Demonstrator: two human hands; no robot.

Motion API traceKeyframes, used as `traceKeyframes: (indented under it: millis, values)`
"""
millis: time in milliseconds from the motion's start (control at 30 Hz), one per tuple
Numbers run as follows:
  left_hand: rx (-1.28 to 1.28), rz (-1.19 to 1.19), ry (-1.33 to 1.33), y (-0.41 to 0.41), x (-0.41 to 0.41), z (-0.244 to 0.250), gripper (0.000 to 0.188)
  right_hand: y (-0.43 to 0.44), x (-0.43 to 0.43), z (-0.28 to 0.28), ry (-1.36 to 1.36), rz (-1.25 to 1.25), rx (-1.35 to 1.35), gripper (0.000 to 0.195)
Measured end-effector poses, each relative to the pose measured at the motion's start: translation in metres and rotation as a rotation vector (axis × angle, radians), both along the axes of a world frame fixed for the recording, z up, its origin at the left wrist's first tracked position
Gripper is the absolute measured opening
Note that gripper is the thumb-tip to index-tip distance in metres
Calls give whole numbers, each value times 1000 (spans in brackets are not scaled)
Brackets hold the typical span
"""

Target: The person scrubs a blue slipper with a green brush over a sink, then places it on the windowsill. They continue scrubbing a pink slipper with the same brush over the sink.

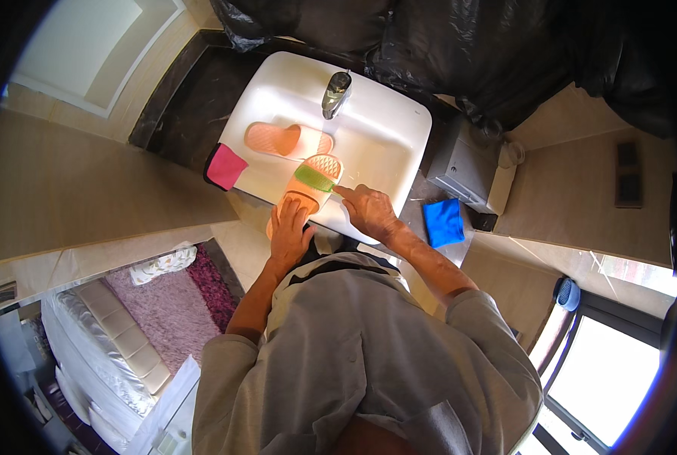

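Observation:
My left hand (288, 234) grips a pale orange slide slipper (326, 165) by its strap end, over the front rim of a white washbasin (398, 111). A green scrubbing brush (313, 178) lies across the slipper's patterned footbed. Its near end is held in my right hand (371, 211), forefinger stretched along it. A second slipper (259, 138) of the same colour rests in the basin, behind the first. The brush hides its own bristles and part of the footbed.
A chrome faucet (336, 95) stands at the basin's back. A pink cloth (226, 166) hangs over the left rim. On the dark counter at right lie a folded blue cloth (443, 222) and a grey box (465, 162). Black plastic sheeting (458, 45) covers the wall behind.

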State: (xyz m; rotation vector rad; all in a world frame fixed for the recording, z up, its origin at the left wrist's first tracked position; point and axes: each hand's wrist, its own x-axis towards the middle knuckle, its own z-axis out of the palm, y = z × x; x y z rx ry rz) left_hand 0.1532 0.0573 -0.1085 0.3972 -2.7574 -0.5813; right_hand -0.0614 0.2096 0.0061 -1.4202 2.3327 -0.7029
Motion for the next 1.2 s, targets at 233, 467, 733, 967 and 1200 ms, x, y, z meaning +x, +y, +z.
traceKeyframes:
  millis: [233,467,733,967,1200]
  values:
    - [-14,9,-71,3,-2,9,63,-6,18,5,24,17,-33,37]
    - [12,7,-98,5,0,16,78,-1,-8,12,113,-15,98,39]
    - [-65,-28,-10,1,4,-7,91,-21,13,16,40,110,74,37]
    - [-62,-31,-8,1,3,11,84,-39,-15,31,199,41,318,41]
    - [-48,-23,-33,2,4,8,85,-58,6,30,243,209,296,42]
